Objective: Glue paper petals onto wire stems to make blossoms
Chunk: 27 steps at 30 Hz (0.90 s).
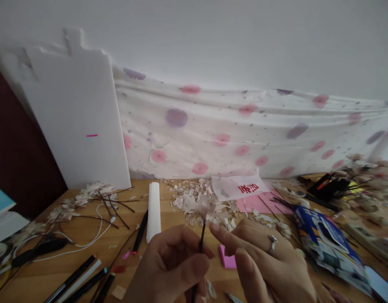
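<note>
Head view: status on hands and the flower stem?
Left hand pinches flower stem, bloom up. Right hand open, index fingertip beside stem, contact unclear. Petal scraps on table behind.

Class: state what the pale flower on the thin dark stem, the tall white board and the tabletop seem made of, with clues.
Pale flower on thin dark stem: probably paper or husk, matte, translucent edges. Tall white board: likely foam, dull, thick edge. Tabletop: wood-look, visible grain.

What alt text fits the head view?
A left hand pinches a thin dark stem topped with a pale papery flower, while the ringed right hand points its forefinger at the stem. Below, a wooden table is strewn with pale petal scraps and finished flower stems.
</note>
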Each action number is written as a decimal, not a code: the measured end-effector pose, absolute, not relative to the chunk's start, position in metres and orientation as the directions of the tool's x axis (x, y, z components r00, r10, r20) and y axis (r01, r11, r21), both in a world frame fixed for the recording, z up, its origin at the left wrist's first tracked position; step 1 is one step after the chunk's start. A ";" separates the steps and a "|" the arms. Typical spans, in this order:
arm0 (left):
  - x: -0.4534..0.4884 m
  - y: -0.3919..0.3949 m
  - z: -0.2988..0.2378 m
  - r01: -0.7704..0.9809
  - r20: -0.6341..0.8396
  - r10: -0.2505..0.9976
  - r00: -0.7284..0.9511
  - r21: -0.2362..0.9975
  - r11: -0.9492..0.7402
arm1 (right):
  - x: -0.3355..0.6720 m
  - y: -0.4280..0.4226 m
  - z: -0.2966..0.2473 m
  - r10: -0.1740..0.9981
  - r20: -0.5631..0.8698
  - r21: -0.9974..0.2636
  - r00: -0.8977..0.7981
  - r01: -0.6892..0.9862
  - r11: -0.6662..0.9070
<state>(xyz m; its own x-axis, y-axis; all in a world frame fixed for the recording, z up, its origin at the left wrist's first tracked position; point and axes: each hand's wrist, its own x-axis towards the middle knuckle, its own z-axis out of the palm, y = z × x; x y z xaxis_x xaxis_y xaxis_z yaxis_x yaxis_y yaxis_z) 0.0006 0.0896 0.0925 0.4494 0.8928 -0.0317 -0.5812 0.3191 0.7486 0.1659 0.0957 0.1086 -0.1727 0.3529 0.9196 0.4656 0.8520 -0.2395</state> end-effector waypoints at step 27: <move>0.006 0.089 0.101 -0.488 -0.051 0.956 0.288 0.851 0.192 | 0.167 0.095 0.102 0.429 0.892 -0.312 -0.145 0.491 0.814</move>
